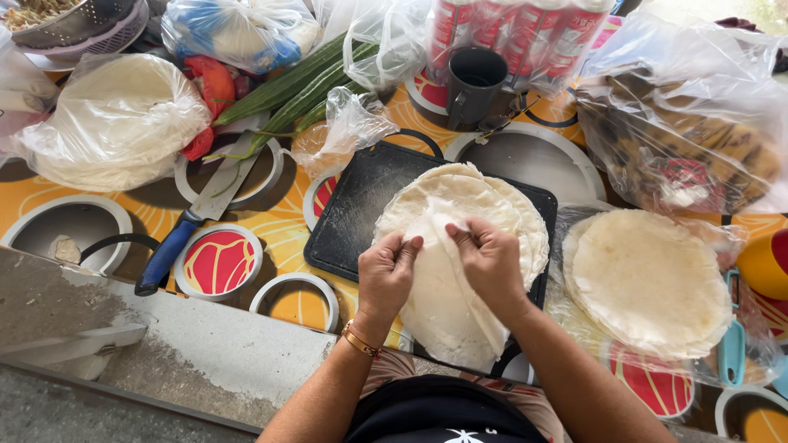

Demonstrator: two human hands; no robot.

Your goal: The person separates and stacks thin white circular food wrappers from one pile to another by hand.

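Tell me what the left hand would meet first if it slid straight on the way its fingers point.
The left hand points up and slightly right, away from the person. It would first cross the stack of thin white wrappers it already pinches, then bare black board; depth beyond is unclear.

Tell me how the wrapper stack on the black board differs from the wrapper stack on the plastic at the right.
The stack on the black board is fanned and uneven, with both hands, left hand and right hand, peeling its top sheet. The stack on the plastic lies neat, round and untouched. Both are thin, pale, round wrappers.
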